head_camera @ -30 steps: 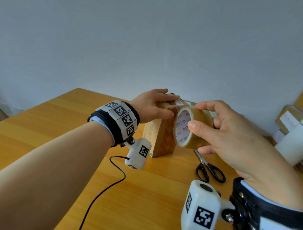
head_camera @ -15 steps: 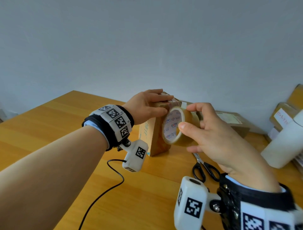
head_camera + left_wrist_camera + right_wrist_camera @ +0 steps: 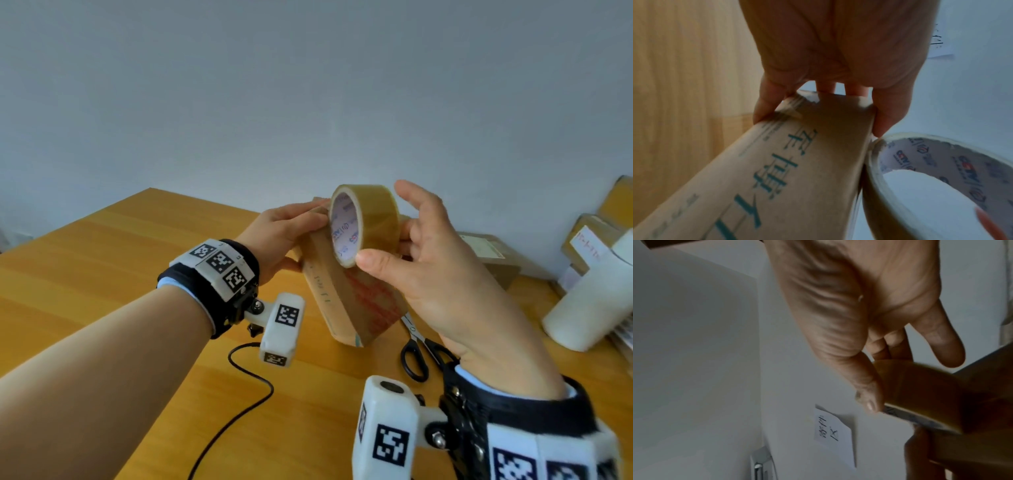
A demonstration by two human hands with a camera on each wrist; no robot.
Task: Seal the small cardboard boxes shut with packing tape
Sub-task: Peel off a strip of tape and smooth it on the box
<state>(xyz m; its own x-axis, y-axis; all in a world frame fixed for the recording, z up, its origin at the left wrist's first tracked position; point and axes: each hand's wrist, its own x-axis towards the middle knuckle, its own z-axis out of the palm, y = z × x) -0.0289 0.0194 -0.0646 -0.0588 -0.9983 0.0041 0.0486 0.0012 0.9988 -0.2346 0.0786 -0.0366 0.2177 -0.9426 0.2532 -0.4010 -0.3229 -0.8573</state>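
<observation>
One wooden table (image 3: pixel 102 274) carries the scene, with a black cable (image 3: pixel 239 411) looping across it at the left. The left hand (image 3: pixel 277 236) grips the upper end of one small cardboard box (image 3: pixel 342 301), thumb on one side and fingers curled over the top edge; the box is tilted, and whether its low corner touches the table I cannot tell. Against the box's top sits one roll of packing tape (image 3: pixel 370 222), pinched by the right hand (image 3: pixel 438 274) between thumb and middle fingers, the forefinger raised free. One pair of black-handled scissors (image 3: pixel 416 349) lies below, partly hidden by that wrist. Further right: one flat parcel (image 3: pixel 493 253), a white cylinder (image 3: pixel 596 301), and stacked boxes (image 3: pixel 592 236), count unclear.
</observation>
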